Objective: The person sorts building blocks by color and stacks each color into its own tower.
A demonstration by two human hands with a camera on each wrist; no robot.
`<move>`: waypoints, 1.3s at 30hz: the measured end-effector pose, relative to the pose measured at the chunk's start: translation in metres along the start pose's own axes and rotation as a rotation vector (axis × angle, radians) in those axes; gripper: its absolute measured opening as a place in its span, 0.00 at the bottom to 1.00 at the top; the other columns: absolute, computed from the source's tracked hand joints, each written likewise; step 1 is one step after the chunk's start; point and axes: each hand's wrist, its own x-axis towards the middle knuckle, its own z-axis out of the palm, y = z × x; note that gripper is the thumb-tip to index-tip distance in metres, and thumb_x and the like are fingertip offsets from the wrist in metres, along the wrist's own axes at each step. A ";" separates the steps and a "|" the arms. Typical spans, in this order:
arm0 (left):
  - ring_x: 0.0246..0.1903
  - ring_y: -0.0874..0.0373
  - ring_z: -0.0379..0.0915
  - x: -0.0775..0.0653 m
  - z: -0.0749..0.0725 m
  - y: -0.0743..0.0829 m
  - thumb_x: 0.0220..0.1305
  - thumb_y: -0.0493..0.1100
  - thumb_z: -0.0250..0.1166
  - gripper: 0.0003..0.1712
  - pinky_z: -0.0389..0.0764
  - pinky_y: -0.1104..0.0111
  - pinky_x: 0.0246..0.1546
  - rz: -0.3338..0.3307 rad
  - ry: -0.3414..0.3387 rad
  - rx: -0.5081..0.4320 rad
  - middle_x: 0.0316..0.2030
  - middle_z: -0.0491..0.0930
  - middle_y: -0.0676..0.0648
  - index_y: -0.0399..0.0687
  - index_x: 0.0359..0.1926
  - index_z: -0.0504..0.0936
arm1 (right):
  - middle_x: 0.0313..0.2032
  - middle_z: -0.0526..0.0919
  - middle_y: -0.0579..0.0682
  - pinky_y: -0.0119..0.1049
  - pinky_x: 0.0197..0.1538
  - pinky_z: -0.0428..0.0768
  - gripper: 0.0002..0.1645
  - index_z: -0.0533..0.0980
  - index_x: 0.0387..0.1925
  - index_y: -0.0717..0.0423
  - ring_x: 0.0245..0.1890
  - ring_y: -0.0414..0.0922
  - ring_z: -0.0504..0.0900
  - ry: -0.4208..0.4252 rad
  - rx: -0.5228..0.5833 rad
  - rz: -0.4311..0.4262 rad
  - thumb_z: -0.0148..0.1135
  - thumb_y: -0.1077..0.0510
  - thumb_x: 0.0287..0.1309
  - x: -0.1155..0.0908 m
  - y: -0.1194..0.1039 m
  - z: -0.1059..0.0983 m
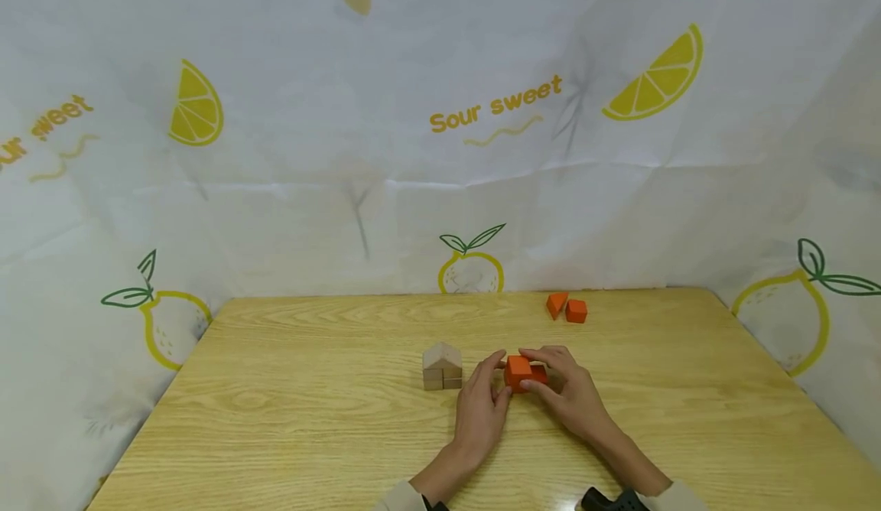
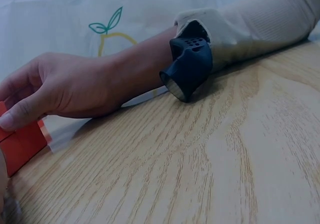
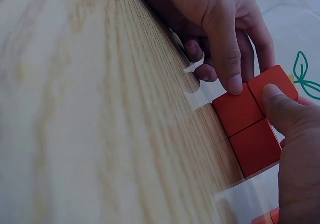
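Observation:
Orange-red blocks stand together in front of me: two side by side on the table and an upper cube [image 1: 518, 364] stacked over the left one. My right hand [image 1: 574, 396] pinches this upper cube, thumb on its near face and index finger behind. On the left, my left hand [image 1: 479, 411] holds the lower left block [image 3: 238, 110], its thumb pressed on the near face. The lower right block [image 3: 256, 148] sits flush beside it, partly behind the right hand in the head view. Close to the left hand stands a small house-shaped stack of plain wooden blocks [image 1: 442, 377].
Farther back on the right lie an orange-red triangular block [image 1: 556, 304] and another orange-red cube [image 1: 577, 311]. A white cloth with lemon prints [image 1: 310, 228] hangs behind the wooden table [image 1: 289, 419]. A black wrist device [image 2: 187, 72] sits at my right cuff.

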 end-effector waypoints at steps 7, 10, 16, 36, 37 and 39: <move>0.19 0.73 0.58 0.000 0.000 0.000 0.60 0.31 0.66 0.31 0.64 0.78 0.18 0.009 0.006 0.009 0.50 0.77 0.49 0.43 0.64 0.69 | 0.43 0.79 0.57 0.27 0.49 0.73 0.29 0.78 0.50 0.67 0.46 0.47 0.73 -0.024 -0.006 0.029 0.72 0.76 0.40 0.002 -0.009 -0.004; 0.19 0.73 0.58 0.000 0.000 0.000 0.59 0.31 0.66 0.31 0.64 0.79 0.19 0.022 0.011 0.014 0.50 0.77 0.49 0.43 0.63 0.70 | 0.43 0.79 0.57 0.26 0.49 0.73 0.29 0.78 0.50 0.67 0.45 0.47 0.73 -0.019 -0.008 0.028 0.72 0.76 0.39 0.003 -0.010 -0.003; 0.19 0.73 0.58 0.000 0.001 -0.002 0.59 0.30 0.67 0.30 0.64 0.79 0.19 0.041 0.021 0.013 0.50 0.77 0.49 0.44 0.63 0.70 | 0.42 0.78 0.58 0.27 0.47 0.74 0.30 0.78 0.49 0.68 0.44 0.48 0.74 -0.013 -0.012 0.023 0.72 0.77 0.38 0.002 -0.007 -0.002; 0.20 0.72 0.59 0.000 0.003 -0.004 0.59 0.31 0.67 0.33 0.65 0.80 0.19 0.108 0.062 -0.018 0.52 0.76 0.52 0.54 0.64 0.70 | 0.49 0.76 0.48 0.31 0.47 0.77 0.32 0.76 0.58 0.53 0.51 0.39 0.72 -0.078 0.045 0.103 0.71 0.68 0.48 -0.010 0.027 0.002; 0.20 0.72 0.59 0.000 0.003 -0.004 0.59 0.31 0.67 0.32 0.65 0.80 0.20 0.111 0.064 -0.022 0.52 0.76 0.52 0.53 0.63 0.71 | 0.49 0.76 0.49 0.31 0.47 0.77 0.32 0.76 0.58 0.54 0.51 0.39 0.72 -0.078 0.047 0.103 0.71 0.68 0.48 -0.010 0.027 0.002; 0.21 0.71 0.59 0.000 0.003 -0.004 0.59 0.31 0.67 0.31 0.65 0.80 0.20 0.112 0.064 -0.027 0.51 0.76 0.52 0.53 0.62 0.72 | 0.49 0.76 0.50 0.31 0.47 0.77 0.32 0.76 0.58 0.55 0.50 0.40 0.72 -0.078 0.056 0.098 0.71 0.69 0.48 -0.010 0.027 0.002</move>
